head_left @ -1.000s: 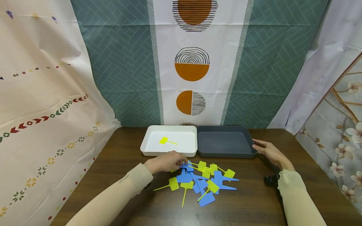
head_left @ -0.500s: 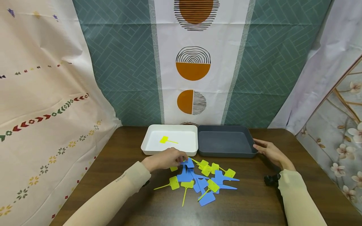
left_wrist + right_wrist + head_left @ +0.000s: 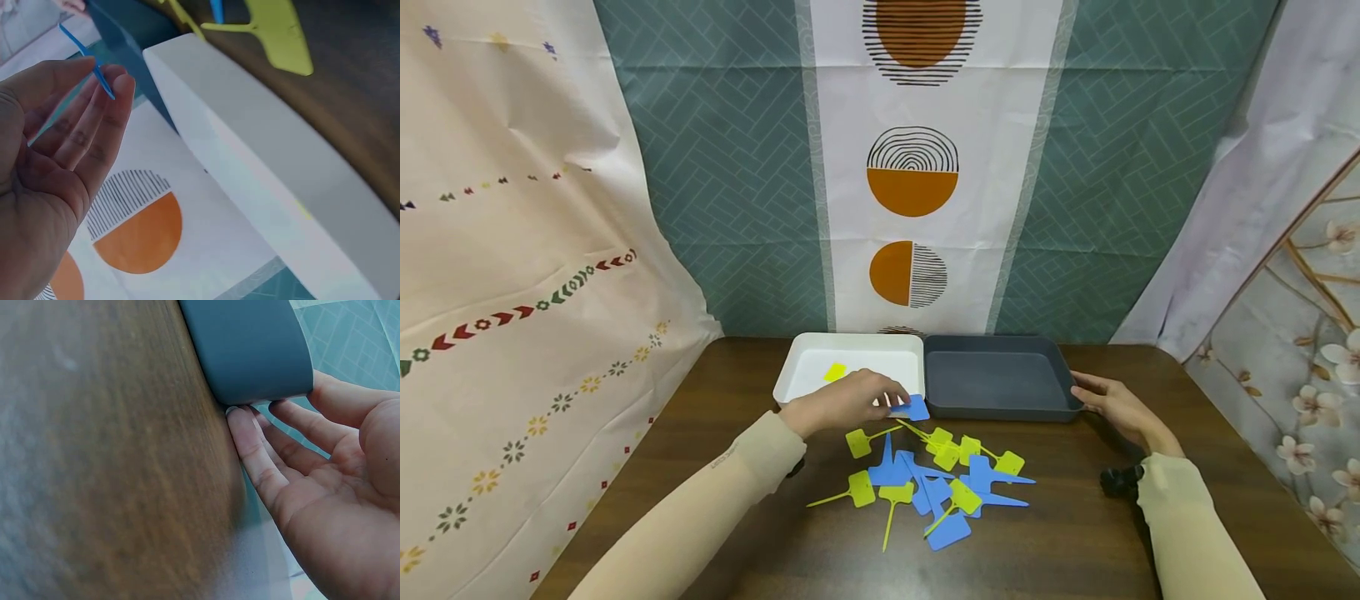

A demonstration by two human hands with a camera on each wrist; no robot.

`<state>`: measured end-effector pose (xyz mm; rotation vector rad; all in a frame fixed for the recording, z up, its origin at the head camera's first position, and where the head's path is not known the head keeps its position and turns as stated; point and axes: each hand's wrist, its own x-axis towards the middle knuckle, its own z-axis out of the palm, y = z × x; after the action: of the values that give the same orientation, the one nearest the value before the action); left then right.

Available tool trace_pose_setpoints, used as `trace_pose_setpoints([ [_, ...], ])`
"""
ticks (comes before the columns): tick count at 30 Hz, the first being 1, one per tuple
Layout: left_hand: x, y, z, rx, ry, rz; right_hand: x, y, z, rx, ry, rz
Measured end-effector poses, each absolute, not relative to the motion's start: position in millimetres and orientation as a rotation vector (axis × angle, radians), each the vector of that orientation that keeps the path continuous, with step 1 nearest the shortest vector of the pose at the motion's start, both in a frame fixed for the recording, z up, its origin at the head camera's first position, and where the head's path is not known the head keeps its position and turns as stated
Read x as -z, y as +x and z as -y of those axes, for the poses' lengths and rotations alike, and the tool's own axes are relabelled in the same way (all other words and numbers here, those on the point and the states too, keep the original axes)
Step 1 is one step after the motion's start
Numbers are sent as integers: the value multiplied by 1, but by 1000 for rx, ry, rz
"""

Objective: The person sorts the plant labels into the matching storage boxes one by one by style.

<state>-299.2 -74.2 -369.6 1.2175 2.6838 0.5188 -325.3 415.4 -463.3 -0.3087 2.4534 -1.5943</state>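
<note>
My left hand [image 3: 846,400] pinches a blue plant label [image 3: 916,407] between thumb and fingertips, above the front rim of the white tray [image 3: 801,382]. In the left wrist view the thin blue label is seen nearly edge-on, beside the tray wall [image 3: 269,150]. One yellow label [image 3: 835,372] lies in that tray, partly hidden by the hand. With its fingers fairly straight, my right hand [image 3: 1122,408] touches the right end of the dark grey tray [image 3: 1000,412]. Several blue labels [image 3: 949,532] and yellow labels [image 3: 861,488] lie in a loose, overlapping pile before the trays.
The two trays stand side by side at the back of the brown wooden table [image 3: 1060,517]. A patterned curtain [image 3: 745,208] hangs just behind them. Cloths [image 3: 550,300] also hang at the left and right sides.
My left hand has lifted the blue label from the pile and moved it up and away to the white tray's front rim. A yellow label under it is uncovered. My right hand stays put.
</note>
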Motion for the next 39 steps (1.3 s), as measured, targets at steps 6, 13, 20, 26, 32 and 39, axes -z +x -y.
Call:
trace_pose_setpoints([
  [6, 359, -308, 64, -517, 1319, -2688, 464, -326, -416, 1587, -307, -2463],
  [13, 350, -317, 52, -491, 1329, -2717, 463, -327, -414, 1593, -321, -2455],
  [20, 340, -325, 36, -520, 1341, -2713, 463, -326, -413, 1589, -333, -2460],
  [26, 334, -334, 23, -496, 1359, -2713, 462, -325, -415, 1587, -342, -2458],
  [32, 334, -343, 11, -476, 1339, -2744, 463, -325, -416, 1589, -332, -2455],
  [39, 336, -347, 4, -499, 1310, -2741, 463, -327, -417, 1573, -317, -2468],
])
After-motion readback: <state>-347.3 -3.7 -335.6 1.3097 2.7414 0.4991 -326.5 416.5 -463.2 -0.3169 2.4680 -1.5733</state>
